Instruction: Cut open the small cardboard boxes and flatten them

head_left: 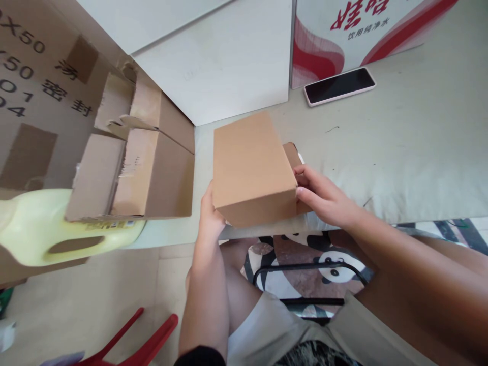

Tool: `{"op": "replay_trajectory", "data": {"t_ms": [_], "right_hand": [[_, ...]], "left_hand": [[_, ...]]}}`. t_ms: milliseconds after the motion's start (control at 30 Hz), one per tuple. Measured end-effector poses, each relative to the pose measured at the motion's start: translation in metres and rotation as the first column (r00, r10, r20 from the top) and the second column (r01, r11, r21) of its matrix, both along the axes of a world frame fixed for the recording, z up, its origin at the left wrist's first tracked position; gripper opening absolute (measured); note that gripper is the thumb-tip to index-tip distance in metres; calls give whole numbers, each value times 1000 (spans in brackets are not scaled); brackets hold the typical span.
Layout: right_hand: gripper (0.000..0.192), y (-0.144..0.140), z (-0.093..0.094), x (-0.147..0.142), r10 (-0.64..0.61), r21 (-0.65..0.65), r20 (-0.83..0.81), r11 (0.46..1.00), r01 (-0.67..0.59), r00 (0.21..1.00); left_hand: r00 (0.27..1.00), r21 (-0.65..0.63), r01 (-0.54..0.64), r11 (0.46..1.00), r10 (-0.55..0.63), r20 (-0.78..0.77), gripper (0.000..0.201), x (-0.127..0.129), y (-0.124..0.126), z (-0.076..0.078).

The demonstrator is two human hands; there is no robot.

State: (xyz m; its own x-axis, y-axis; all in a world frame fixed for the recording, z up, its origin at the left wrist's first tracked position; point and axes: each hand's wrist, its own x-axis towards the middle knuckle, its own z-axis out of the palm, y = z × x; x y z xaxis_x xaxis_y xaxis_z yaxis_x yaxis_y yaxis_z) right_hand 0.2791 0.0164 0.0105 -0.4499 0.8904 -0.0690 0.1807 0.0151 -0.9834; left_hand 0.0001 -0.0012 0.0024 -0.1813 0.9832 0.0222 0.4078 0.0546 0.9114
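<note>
A plain brown cardboard box [251, 162] is in front of me at the near edge of the pale surface. My left hand [210, 213] grips its left near corner, with the fingertips hidden beneath or behind it. On the other side, my right hand [318, 195] has its thumb and index finger pinched at the box's right edge. A cardboard flap [293, 155] sticks out at that side, beside the fingers. The inside of the box is out of my sight.
Several brown cartons [168, 173] stand at the left, beside a pale yellow jug [30, 223]. A large white box [229, 56] stands behind. A phone [339, 86] lies in front of a red and white carton [320, 56]. Red handles [148, 340] show at lower left.
</note>
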Motion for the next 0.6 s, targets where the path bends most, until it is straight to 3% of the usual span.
{"op": "replay_trajectory", "data": {"t_ms": [600], "right_hand": [[32, 0, 1, 1, 3, 1, -6, 1000, -3, 1000]], "left_hand": [[999, -10, -16, 1000, 16, 38, 41, 5, 0, 7]]}}
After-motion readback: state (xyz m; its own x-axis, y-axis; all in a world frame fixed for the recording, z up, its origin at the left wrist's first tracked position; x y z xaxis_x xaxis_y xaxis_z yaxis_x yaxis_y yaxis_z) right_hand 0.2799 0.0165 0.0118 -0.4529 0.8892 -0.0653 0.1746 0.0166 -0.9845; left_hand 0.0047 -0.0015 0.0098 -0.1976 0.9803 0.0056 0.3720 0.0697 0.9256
